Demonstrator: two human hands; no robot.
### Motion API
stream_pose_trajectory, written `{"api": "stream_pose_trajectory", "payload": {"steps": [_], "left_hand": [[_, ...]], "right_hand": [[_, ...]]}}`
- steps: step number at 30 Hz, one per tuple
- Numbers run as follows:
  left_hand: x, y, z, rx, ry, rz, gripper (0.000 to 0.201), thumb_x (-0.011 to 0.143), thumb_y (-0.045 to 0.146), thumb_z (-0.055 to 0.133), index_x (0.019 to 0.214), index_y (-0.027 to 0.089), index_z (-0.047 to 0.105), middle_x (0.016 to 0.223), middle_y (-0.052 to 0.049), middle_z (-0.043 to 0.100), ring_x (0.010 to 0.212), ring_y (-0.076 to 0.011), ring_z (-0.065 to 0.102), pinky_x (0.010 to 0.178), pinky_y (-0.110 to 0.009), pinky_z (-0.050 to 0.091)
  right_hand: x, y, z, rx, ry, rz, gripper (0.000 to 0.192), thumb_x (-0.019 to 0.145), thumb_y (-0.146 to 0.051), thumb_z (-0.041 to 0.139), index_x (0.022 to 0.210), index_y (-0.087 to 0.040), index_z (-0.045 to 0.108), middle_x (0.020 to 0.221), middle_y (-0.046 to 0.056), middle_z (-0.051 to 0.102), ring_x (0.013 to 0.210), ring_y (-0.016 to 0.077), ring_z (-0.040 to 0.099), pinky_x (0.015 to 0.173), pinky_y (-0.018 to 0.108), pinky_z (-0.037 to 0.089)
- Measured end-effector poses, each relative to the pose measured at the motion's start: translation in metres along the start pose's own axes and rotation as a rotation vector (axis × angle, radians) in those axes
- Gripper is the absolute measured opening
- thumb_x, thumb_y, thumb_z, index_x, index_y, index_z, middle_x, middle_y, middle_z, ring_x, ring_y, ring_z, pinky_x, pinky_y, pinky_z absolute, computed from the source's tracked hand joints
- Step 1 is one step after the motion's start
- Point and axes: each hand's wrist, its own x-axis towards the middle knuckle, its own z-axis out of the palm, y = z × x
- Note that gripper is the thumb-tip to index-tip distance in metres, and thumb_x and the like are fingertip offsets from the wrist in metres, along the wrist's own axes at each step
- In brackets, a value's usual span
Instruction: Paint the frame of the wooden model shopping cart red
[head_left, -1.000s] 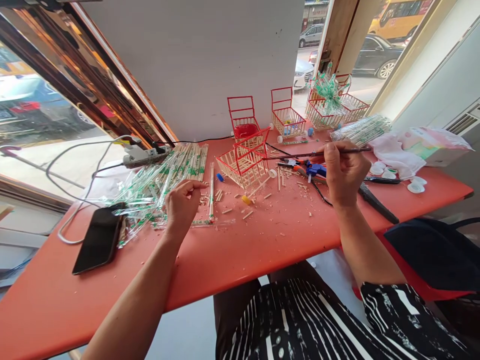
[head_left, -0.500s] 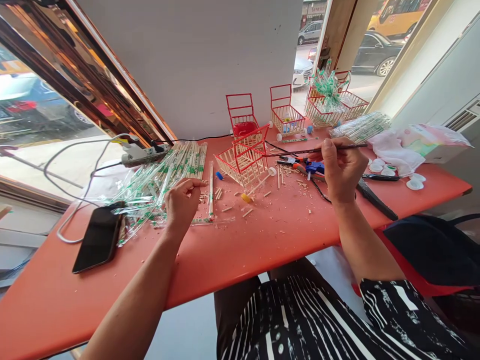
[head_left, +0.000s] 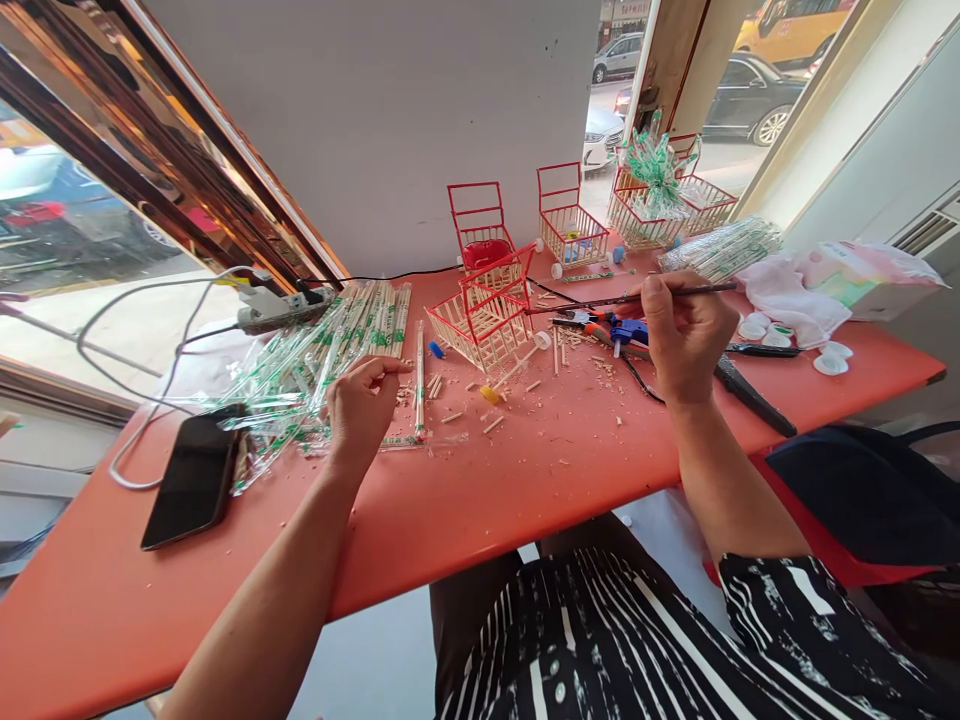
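Note:
My right hand (head_left: 691, 335) is closed on a thin dark paintbrush (head_left: 581, 304), which points left. Its tip meets the red-painted handle frame of a small shopping cart (head_left: 480, 335) made of wooden sticks. This cart sits tilted on the table, with a yellow cap wheel (head_left: 490, 395) and a white one (head_left: 543, 341) at its near side. Resting to the left of the cart, my left hand (head_left: 365, 405) has its index finger stretched out and shows nothing in it. Wrapped chopsticks (head_left: 420, 385) lie just beyond its fingertips.
On the red table (head_left: 465, 510) lie a pile of wrapped chopsticks (head_left: 375, 320), a phone (head_left: 193, 480), a power strip (head_left: 285, 308), a blue glue gun (head_left: 628, 332) and white caps (head_left: 831, 358). More stick carts (head_left: 574, 235) stand along the wall. Stick offcuts are scattered about.
The view has shifted very slightly. Both hands, the paintbrush and the cart keep nearly the same places.

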Motion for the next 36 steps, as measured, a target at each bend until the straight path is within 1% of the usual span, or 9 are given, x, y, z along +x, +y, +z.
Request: {"api": "stream_pose_trajectory", "payload": {"steps": [3,7,11,15,20,25,28,31,36], "left_hand": [[-0.0002,-0.0002,-0.0009,-0.003,-0.018,-0.011,0.029,0.085,0.016,0.055,0.084,0.024,0.082,0.099,-0.002,0.081,0.07,-0.0149,0.068,0.065,-0.028,0.052],[-0.0005,-0.0001,-0.0011,0.009,-0.017,-0.019,0.029,0.085,0.016,0.054,0.086,0.024,0.083,0.1,-0.001,0.081,0.069,-0.0139,0.067,0.061,-0.026,0.051],[-0.0004,-0.0016,0.0001,0.021,-0.006,-0.014,0.029,0.085,0.016,0.055,0.086,0.024,0.082,0.1,-0.001,0.081,0.071,-0.0144,0.069,0.067,-0.028,0.052],[-0.0001,-0.0036,0.0015,0.039,0.014,-0.002,0.027,0.085,0.015,0.056,0.084,0.025,0.082,0.097,0.0,0.081,0.073,-0.0152,0.07,0.074,-0.029,0.053],[0.0003,-0.0046,0.0017,0.027,0.015,-0.007,0.028,0.084,0.015,0.057,0.085,0.025,0.082,0.097,0.0,0.081,0.074,-0.0153,0.07,0.075,-0.03,0.052],[0.0004,-0.0035,0.0015,0.024,0.011,-0.011,0.027,0.084,0.015,0.057,0.084,0.025,0.082,0.097,0.0,0.081,0.072,-0.015,0.068,0.075,-0.03,0.052],[0.0002,-0.0021,0.0015,0.03,0.016,-0.009,0.027,0.084,0.015,0.057,0.083,0.024,0.082,0.097,0.0,0.081,0.071,-0.0144,0.067,0.075,-0.03,0.051],[0.0003,-0.0005,0.0014,0.026,0.019,-0.019,0.029,0.083,0.014,0.056,0.083,0.024,0.082,0.097,0.0,0.081,0.071,-0.0138,0.067,0.075,-0.029,0.052],[0.0008,0.0009,0.0011,0.012,0.021,-0.027,0.028,0.082,0.012,0.056,0.081,0.023,0.082,0.096,0.0,0.081,0.068,-0.0128,0.066,0.075,-0.028,0.053]], "right_hand": [[0.0001,-0.0021,-0.0017,-0.018,-0.027,0.016,0.036,0.103,-0.058,0.065,0.084,-0.028,0.073,0.072,-0.001,0.08,0.065,0.0191,0.08,0.066,0.037,0.063],[0.0006,-0.0056,-0.0042,-0.029,-0.038,0.011,0.034,0.103,-0.054,0.064,0.082,-0.029,0.073,0.07,-0.002,0.079,0.063,0.0183,0.078,0.066,0.036,0.064],[0.0001,-0.0065,-0.0051,-0.022,-0.03,-0.039,0.032,0.105,-0.051,0.063,0.083,-0.03,0.074,0.074,-0.003,0.08,0.07,0.0186,0.08,0.072,0.038,0.064],[-0.0004,-0.0058,-0.0046,-0.003,-0.089,-0.028,0.036,0.105,-0.057,0.063,0.084,-0.03,0.075,0.074,0.0,0.08,0.066,0.0192,0.078,0.067,0.038,0.063],[0.0001,-0.0053,-0.0053,-0.078,-0.12,-0.045,0.038,0.105,-0.057,0.061,0.082,-0.03,0.076,0.072,0.001,0.079,0.066,0.0193,0.077,0.068,0.038,0.064],[0.0013,-0.0067,-0.0065,-0.086,-0.19,-0.081,0.033,0.106,-0.043,0.063,0.08,-0.028,0.077,0.073,-0.001,0.08,0.064,0.0165,0.075,0.065,0.034,0.061],[0.0017,-0.007,-0.007,-0.072,-0.203,-0.103,0.031,0.106,-0.036,0.063,0.08,-0.028,0.078,0.071,0.0,0.079,0.063,0.0162,0.073,0.063,0.033,0.059],[0.0013,-0.0069,-0.0068,-0.05,-0.204,-0.133,0.029,0.106,-0.035,0.063,0.082,-0.028,0.079,0.07,0.0,0.078,0.063,0.0168,0.072,0.062,0.033,0.057],[-0.0013,-0.0083,-0.0055,-0.057,-0.281,-0.174,0.029,0.107,-0.039,0.063,0.086,-0.026,0.079,0.075,0.001,0.079,0.068,0.0166,0.074,0.064,0.032,0.057]]}}
